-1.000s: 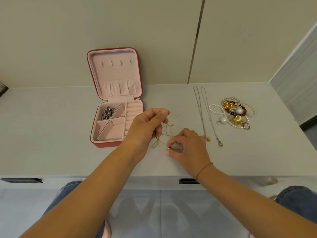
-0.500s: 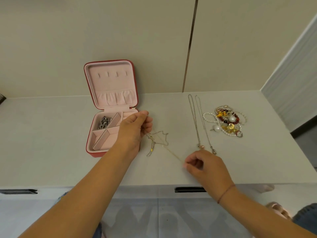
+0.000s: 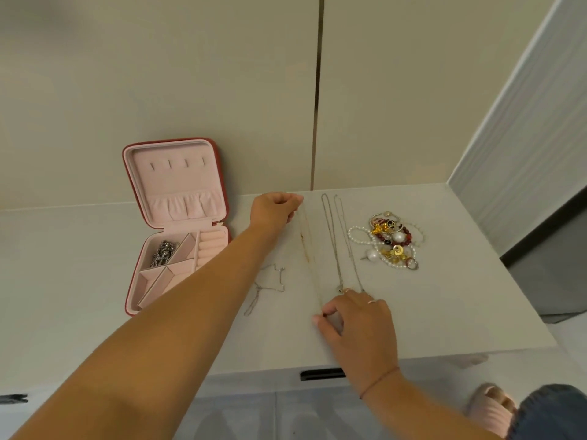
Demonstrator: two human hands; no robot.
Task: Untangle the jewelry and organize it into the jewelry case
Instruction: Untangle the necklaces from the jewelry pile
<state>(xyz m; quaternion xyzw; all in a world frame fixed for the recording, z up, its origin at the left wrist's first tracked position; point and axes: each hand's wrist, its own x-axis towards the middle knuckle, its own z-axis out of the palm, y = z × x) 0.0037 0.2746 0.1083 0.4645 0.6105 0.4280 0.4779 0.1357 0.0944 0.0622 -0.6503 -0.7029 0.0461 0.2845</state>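
- Two hands hold one thin gold chain (image 3: 309, 255) stretched straight along the table (image 3: 444, 296). The left hand (image 3: 276, 206) is at the far end and the right hand (image 3: 355, 322) at the near end, probably to lay the chain flat and free of kinks.
- Left fingers (image 3: 293, 201) are curled round the far end; the right thumb and forefinger pinch the near end.
- Two silver necklaces (image 3: 333, 242) lie straight just to its right, so the chain seems meant to join a row of freed pieces.
- Beyond them to the right, the tangled pile (image 3: 389, 241) of pearls, red beads and gold pieces is not yet sorted.
- A small silver chain (image 3: 266, 287) lies in loose loops between the gold chain and the left forearm.
- On the left the jewelry case (image 3: 178, 223) stands open, with a dark metal piece (image 3: 163, 254) in its rear-left compartment.
- The forearm covers the case's near right corner, and the right hand hides the necklaces' lower ends.
- Against the pale table the gold chain is faint; its clasp cannot be seen.
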